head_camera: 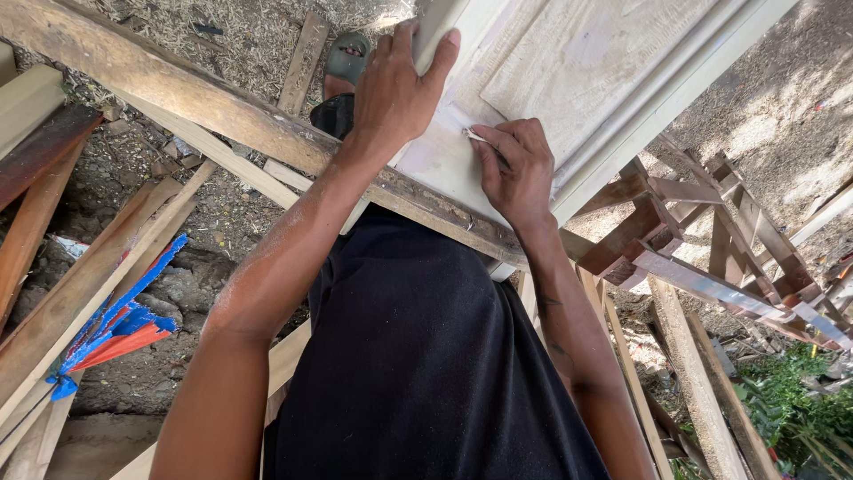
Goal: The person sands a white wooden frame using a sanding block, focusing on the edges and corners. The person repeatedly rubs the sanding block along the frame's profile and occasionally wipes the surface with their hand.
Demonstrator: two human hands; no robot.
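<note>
Black fabric of the person's shirt fills the near view, both forearms reaching up from it. Beyond, the right hand pinches a small pale tool in closed fingers against the white panelled door, which lies across a rough timber beam. Just beside it, the left hand curls its fingers over the door's edge, gripping it. Farther off lie loose planks, blue-and-red sacking and sawdust-strewn ground.
</note>
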